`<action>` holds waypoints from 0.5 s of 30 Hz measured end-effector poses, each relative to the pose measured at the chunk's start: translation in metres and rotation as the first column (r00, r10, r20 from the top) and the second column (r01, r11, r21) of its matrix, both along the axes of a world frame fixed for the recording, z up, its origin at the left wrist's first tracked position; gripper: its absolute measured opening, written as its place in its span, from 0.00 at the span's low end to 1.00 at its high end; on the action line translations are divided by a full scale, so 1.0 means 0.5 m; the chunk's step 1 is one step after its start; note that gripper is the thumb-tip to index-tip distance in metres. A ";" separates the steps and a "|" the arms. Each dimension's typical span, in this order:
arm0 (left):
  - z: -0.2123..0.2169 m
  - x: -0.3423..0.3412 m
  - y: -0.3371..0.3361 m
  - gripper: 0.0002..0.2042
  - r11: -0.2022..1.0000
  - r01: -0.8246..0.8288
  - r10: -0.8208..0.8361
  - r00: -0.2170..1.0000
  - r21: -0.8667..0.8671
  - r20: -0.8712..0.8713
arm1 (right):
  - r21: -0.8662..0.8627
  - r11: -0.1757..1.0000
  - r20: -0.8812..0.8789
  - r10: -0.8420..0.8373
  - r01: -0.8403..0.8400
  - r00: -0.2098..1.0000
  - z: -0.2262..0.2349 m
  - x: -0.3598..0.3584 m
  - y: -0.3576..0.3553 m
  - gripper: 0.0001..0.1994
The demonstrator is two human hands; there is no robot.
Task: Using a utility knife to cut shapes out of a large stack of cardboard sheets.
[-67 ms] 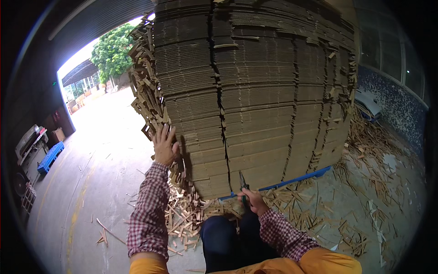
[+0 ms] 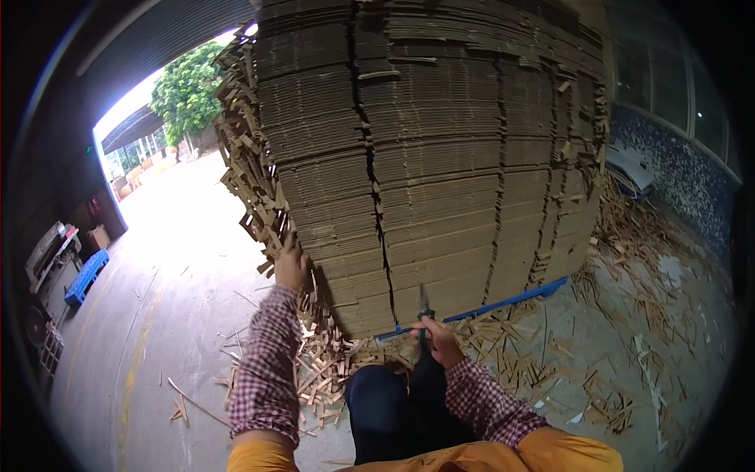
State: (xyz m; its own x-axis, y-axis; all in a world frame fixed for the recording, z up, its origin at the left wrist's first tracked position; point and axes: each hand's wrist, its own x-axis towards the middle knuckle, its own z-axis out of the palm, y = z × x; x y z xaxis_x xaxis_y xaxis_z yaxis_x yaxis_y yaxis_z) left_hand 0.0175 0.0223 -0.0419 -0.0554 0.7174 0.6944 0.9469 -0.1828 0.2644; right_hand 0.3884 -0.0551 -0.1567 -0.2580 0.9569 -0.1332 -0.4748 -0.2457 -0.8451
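A tall stack of brown cardboard sheets (image 2: pixel 440 197) stands in front of me, with dark vertical slits down its face. Ragged cardboard strips (image 2: pixel 255 177) hang along its left edge. My left hand (image 2: pixel 290 267) is at the lower part of those strips, its fingers bent in among them and partly hidden. Low in front of the stack, my right hand (image 2: pixel 439 340) is closed round a green-handled hand tool (image 2: pixel 425 303). The tool's narrow metal tip points upward; whether it is pliers or scissors is unclear.
Under the stack shows a blue pallet (image 2: pixel 507 304). Loose cardboard scraps (image 2: pixel 322 374) litter the floor around my legs, with a larger heap (image 2: pixel 637 236) by the blue wall at right. A machine (image 2: pixel 51 256) and another blue pallet (image 2: pixel 86 277) stand far left, near the open doorway.
My left hand has gone from fingers spread on the stack's edge to fingers bent in among the strips. My right hand's tool has turned slightly more upright. The view has shifted a little.
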 end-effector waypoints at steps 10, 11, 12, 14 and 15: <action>-0.049 0.230 -0.044 0.15 0.892 0.348 -0.426 0.861 0.288 0.278 | 0.220 0.921 0.120 -0.353 0.322 0.928 0.081 0.082 -0.116 0.12; 0.057 0.267 -0.007 0.15 0.817 0.403 -0.506 0.844 0.413 0.176 | 0.214 0.916 0.128 -0.371 0.340 0.920 0.065 0.074 -0.097 0.12; 0.153 0.277 0.026 0.16 0.787 0.370 -0.469 0.879 0.494 0.088 | 0.293 0.903 0.070 -0.349 0.315 0.935 0.037 0.049 -0.082 0.12; 0.331 0.272 0.101 0.17 0.665 0.344 -0.377 0.921 0.662 -0.100 | 0.301 0.930 0.166 -0.270 0.212 0.948 0.003 -0.016 -0.058 0.12; 0.414 0.260 0.138 0.18 0.582 0.393 -0.387 0.904 0.712 -0.183 | 0.357 0.929 0.289 -0.208 0.096 0.934 -0.015 -0.053 -0.044 0.12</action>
State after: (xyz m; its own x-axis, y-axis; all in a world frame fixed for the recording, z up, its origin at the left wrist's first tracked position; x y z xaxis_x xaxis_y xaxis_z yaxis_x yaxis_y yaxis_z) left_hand 0.1476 0.0913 0.1653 0.1142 -0.0580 0.9918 0.7395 -0.6616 -0.1239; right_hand 0.3618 -0.0770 -0.1642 -0.1032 0.9835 0.1485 -0.1775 0.1287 -0.9757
